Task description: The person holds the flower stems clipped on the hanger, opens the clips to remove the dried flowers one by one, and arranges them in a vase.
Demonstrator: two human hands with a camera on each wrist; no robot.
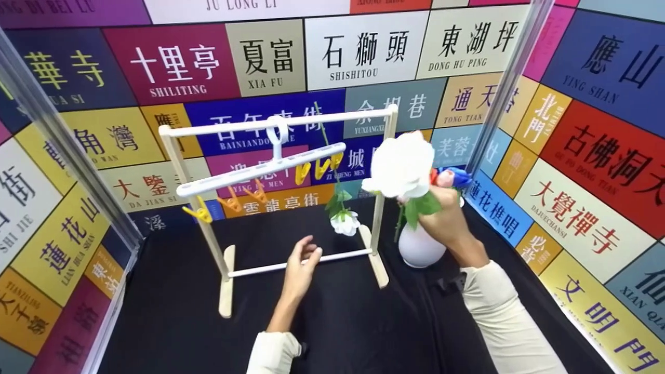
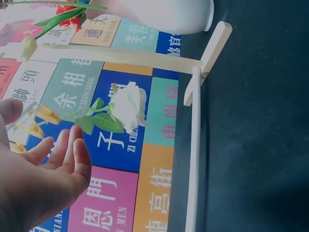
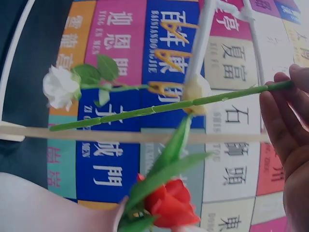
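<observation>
My right hand (image 1: pixel 449 218) pinches the green stem (image 3: pixel 159 108) of a large white artificial flower (image 1: pixel 401 163). Its bloom is up and the stem slants downward, in front of a white vase (image 1: pixel 422 246). Another white flower (image 1: pixel 345 222) hangs head down, its stem caught by a yellow clip (image 1: pixel 336 160) at the right end of a white clip hanger (image 1: pixel 260 169). Below and left of that bloom, my left hand (image 1: pixel 300 267) holds nothing, fingers loosely bent; in the left wrist view its fingertips (image 2: pixel 79 145) appear close to the hanging flower's leaves.
The hanger hooks over the top bar of a wooden rack (image 1: pixel 228 127) standing on black cloth (image 1: pixel 332 327). More yellow and orange clips (image 1: pixel 257 191) dangle from it. Red, blue and pink flowers (image 1: pixel 452 177) fill the vase. Printed panels (image 1: pixel 363 52) enclose the back and sides.
</observation>
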